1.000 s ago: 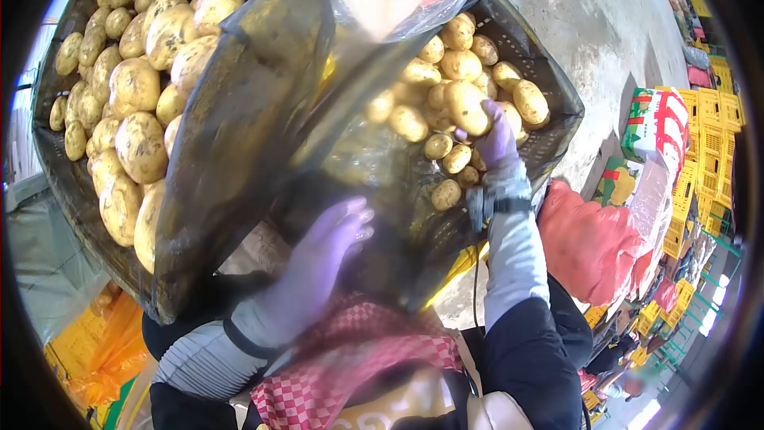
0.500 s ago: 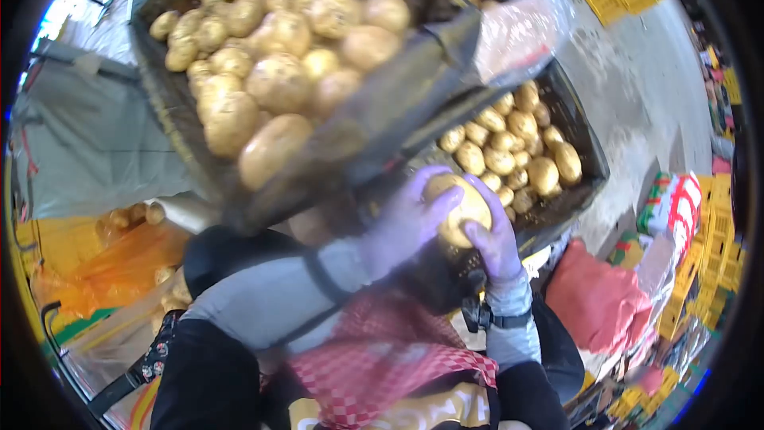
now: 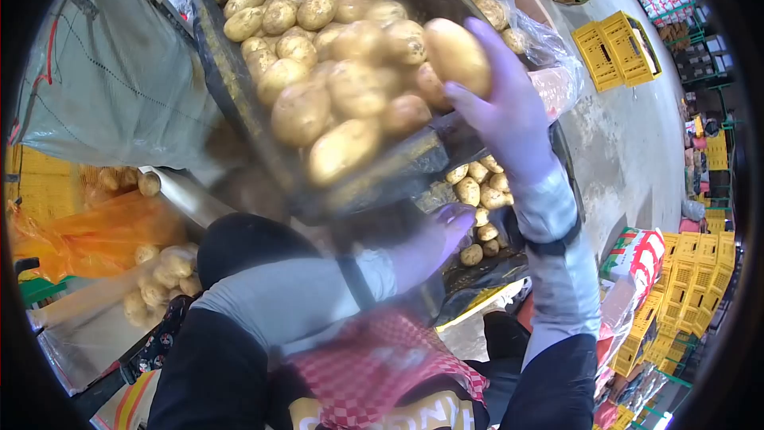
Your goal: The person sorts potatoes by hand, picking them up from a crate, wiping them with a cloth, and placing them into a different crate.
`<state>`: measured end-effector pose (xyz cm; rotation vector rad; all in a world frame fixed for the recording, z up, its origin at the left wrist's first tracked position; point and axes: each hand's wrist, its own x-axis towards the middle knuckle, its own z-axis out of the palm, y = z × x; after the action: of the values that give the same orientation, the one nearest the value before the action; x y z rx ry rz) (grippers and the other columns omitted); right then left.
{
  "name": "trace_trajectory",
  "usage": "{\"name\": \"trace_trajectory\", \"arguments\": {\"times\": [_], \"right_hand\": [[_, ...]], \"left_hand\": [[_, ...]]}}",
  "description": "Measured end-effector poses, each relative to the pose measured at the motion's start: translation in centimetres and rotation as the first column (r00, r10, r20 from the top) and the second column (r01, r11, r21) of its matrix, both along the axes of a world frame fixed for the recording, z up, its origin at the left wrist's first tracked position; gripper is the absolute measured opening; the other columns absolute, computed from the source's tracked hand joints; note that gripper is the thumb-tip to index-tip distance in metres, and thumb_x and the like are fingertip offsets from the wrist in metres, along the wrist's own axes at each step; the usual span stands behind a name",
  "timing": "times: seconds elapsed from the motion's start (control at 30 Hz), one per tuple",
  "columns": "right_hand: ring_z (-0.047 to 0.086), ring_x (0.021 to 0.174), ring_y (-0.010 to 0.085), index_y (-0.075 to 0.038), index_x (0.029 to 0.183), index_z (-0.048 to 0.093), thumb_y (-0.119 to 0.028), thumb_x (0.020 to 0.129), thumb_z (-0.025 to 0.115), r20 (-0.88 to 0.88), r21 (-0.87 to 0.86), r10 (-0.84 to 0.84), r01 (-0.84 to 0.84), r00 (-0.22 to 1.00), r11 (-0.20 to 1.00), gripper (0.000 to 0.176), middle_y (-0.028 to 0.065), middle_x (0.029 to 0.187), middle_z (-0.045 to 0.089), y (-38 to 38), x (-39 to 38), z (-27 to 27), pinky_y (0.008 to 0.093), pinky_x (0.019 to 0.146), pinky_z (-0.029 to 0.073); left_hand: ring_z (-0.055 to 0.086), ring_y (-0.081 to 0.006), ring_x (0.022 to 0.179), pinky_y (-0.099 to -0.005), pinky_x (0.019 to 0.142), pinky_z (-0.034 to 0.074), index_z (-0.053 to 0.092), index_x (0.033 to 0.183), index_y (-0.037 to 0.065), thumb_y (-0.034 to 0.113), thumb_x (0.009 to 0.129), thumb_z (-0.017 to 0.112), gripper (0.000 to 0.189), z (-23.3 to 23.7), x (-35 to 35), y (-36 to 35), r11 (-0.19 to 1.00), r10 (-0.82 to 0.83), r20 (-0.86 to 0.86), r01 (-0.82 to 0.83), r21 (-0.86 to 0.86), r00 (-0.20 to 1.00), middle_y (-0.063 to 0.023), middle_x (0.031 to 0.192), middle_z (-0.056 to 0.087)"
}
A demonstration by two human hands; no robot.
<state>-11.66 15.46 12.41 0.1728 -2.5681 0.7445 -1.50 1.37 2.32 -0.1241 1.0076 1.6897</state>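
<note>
My right hand (image 3: pixel 509 103), in a purple glove, is closed on a large potato (image 3: pixel 458 56) over the right edge of the upper crate. My left hand (image 3: pixel 438 247), also gloved, is lower down, beside the lower crate; it is blurred and partly turned away, so its fingers are hard to read. Many potatoes (image 3: pixel 317 10) fill the dark upper crate (image 3: pixel 231 87), whose front edge is smeared by motion. Smaller potatoes (image 3: pixel 469 191) lie in the lower black crate (image 3: pixel 469 277).
A clear plastic bag (image 3: pixel 557 72) lies at the upper crate's right. Yellow crates (image 3: pixel 601 52) stand on the concrete floor, with more stacked (image 3: pixel 700 279) at the far right. At the left are a grey tarp (image 3: pixel 111 87), an orange bag (image 3: pixel 103 231) and bagged potatoes (image 3: pixel 163 283).
The large potato has moved up and right in my right hand. My left hand has let go of it and dropped slightly lower. The view has shifted.
</note>
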Motion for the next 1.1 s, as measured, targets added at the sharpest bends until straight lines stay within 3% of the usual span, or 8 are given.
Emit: {"name": "trace_trajectory", "arguments": {"times": [0.2, 0.5, 0.57, 0.8, 0.87, 0.97, 1.03, 1.1], "right_hand": [[0.060, 0.113, 0.0363, -0.009, 0.136, 0.053, -0.023, 0.086, 0.066, 0.761, 0.285, 0.068, -0.427, 0.645, 0.858, 0.054, 0.0223, 0.125, 0.060, -0.9, -7.8, -2.8, 0.0407, 0.099, 0.046], [0.064, 0.099, 0.0362, -0.009, 0.117, 0.063, -0.016, 0.083, 0.064, 0.430, 0.359, 0.375, -0.536, 0.821, 0.764, 0.035, 0.0157, 0.104, 0.067, 0.6, -13.1, -8.2, 0.0404, 0.086, 0.052], [0.065, 0.097, 0.0300, -0.010, 0.123, 0.060, -0.015, 0.088, 0.061, 0.713, 0.381, 0.289, -0.700, 0.638, 0.604, 0.036, 0.0121, 0.103, 0.068, -0.6, -15.6, -6.1, 0.0368, 0.087, 0.051], [0.057, 0.113, 0.0160, -0.009, 0.136, 0.054, -0.022, 0.094, 0.065, 0.335, -0.407, 0.131, 0.018, 0.933, 0.913, 0.046, 0.0139, 0.125, 0.062, 13.5, -1.2, 1.1, 0.0282, 0.094, 0.046], [0.062, 0.105, 0.0183, -0.003, 0.124, 0.062, -0.020, 0.096, 0.058, 0.055, -0.222, -0.177, 0.185, 0.983, 0.957, 0.033, 0.0090, 0.114, 0.068, 22.8, 6.0, -3.4, 0.0301, 0.092, 0.048], [0.062, 0.111, 0.0216, 0.000, 0.121, 0.061, -0.017, 0.097, 0.056, 0.336, -0.243, -0.611, 0.692, 0.717, 0.679, 0.030, 0.0145, 0.119, 0.064, 31.9, 19.0, -14.5, 0.0340, 0.095, 0.049], [0.061, 0.110, 0.0329, -0.009, 0.131, 0.055, -0.022, 0.086, 0.066, 0.455, 0.458, -0.726, 0.564, 0.516, 0.687, 0.048, 0.0215, 0.110, 0.064, 33.5, 27.1, -23.6, 0.0391, 0.093, 0.050], [0.061, 0.110, 0.0349, -0.015, 0.142, 0.042, -0.027, 0.081, 0.071, 0.711, 0.435, -0.666, 0.602, 0.227, 0.669, 0.068, 0.0220, 0.118, 0.059, 32.1, 31.3, -32.0, 0.0428, 0.094, 0.050]], "left_hand": [[0.059, -0.0134, 0.097, -0.0274, 0.085, 0.048, 0.058, 0.129, 0.014, 0.028, 0.100, 0.055, 0.032, -2.3, 0.5, 1.1, 0.999, -0.032, -0.086, 0.033, 0.012, 0.996, -0.0014, 0.122, 0.063], [0.059, -0.0127, 0.090, -0.0259, 0.081, 0.048, 0.057, 0.128, 0.008, 0.033, 0.096, 0.061, 0.041, -0.4, -0.3, 1.4, 0.981, -0.147, 0.021, 0.149, -0.125, 0.989, -0.0012, 0.112, 0.062], [0.059, -0.0124, 0.091, -0.0260, 0.082, 0.048, 0.056, 0.129, 0.007, 0.034, 0.096, 0.061, 0.042, -0.4, -0.3, 1.7, 0.978, -0.158, 0.032, 0.161, -0.132, 0.987, -0.0013, 0.112, 0.062], [0.059, -0.0148, 0.107, -0.0308, 0.093, 0.046, 0.051, 0.136, 0.010, 0.031, 0.100, 0.055, 0.041, -1.5, 0.9, 1.3, 0.983, -0.176, -0.036, 0.174, -0.055, 0.984, -0.0039, 0.126, 0.060], [0.059, -0.0162, 0.110, -0.0332, 0.095, 0.046, 0.050, 0.138, 0.010, 0.030, 0.102, 0.051, 0.041, -1.1, 0.5, 0.9, 0.973, -0.220, 0.025, 0.221, -0.063, 0.975, -0.0051, 0.130, 0.059], [0.059, -0.0180, 0.111, -0.0352, 0.097, 0.045, 0.047, 0.140, 0.010, 0.032, 0.103, 0.047, 0.042, -1.1, 0.4, 1.0, 0.959, -0.265, 0.032, 0.267, -0.092, 0.964, -0.0072, 0.133, 0.057], [0.059, -0.0184, 0.112, -0.0352, 0.098, 0.045, 0.046, 0.140, 0.010, 0.032, 0.104, 0.044, 0.042, -1.4, 0.4, 1.6, 0.949, -0.281, 0.062, 0.287, -0.133, 0.958, -0.0083, 0.133, 0.057], [0.058, -0.0185, 0.113, -0.0353, 0.099, 0.044, 0.046, 0.140, 0.010, 0.033, 0.105, 0.043, 0.043, -1.7, 0.4, 2.4, 0.936, -0.302, 0.069, 0.309, -0.170, 0.951, -0.0090, 0.134, 0.056]]}}
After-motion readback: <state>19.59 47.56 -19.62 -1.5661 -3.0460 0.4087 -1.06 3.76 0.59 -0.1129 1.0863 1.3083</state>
